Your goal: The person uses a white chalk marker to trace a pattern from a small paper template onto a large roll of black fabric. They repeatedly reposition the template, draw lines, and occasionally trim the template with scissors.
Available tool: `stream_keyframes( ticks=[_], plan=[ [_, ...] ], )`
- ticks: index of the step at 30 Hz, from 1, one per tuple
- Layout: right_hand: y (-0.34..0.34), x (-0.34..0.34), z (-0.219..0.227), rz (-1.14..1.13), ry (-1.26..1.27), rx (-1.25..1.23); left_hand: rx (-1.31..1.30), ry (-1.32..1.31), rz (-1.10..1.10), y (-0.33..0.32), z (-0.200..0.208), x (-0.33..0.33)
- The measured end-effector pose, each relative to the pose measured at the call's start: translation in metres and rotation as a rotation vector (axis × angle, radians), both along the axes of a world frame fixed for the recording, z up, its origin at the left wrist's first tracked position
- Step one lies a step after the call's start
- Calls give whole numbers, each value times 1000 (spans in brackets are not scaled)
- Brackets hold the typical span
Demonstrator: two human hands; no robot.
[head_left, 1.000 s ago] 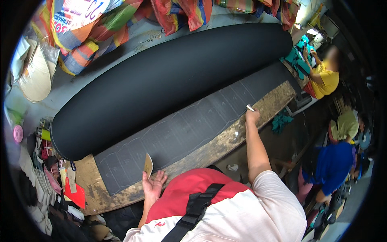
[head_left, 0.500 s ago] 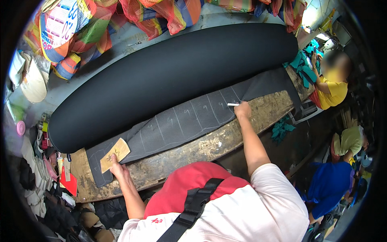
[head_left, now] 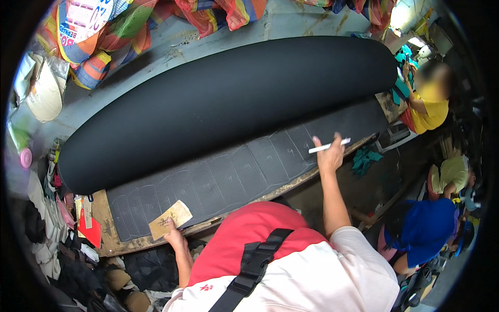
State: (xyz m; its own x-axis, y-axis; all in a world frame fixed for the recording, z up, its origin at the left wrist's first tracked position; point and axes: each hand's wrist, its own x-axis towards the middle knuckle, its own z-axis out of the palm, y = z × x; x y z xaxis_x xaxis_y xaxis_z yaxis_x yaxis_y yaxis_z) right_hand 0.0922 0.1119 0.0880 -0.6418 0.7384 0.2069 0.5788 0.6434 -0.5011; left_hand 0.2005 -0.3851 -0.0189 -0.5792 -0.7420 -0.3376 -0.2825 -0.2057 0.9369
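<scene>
One tan card point(head_left: 170, 219) lies at the bench point(head_left: 106, 236) edge, at 8 o'clock, pressed flat by the left hand point(head_left: 174, 236). The right hand point(head_left: 328, 154), at 3 o'clock, pinches one white marker point(head_left: 329, 146) over the dark sheet point(head_left: 244, 174).

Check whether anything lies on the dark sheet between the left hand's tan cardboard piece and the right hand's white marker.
Nothing visible does. The tan cardboard piece under the left hand and the white marker in the right hand sit at opposite ends of the dark sheet, which shows only chalk outlines between them.
</scene>
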Motion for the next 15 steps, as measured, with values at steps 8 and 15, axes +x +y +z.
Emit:
stream_keyframes(
  ticks=[8, 15],
  plan=[
    [-16, -90, 51, 363, 346, 193, 137, 29, -7, 3, -20, 17],
    [-20, -216, 119, 400, 405, 102, 109, 19, 93, 4, -18, 15]
  ],
)
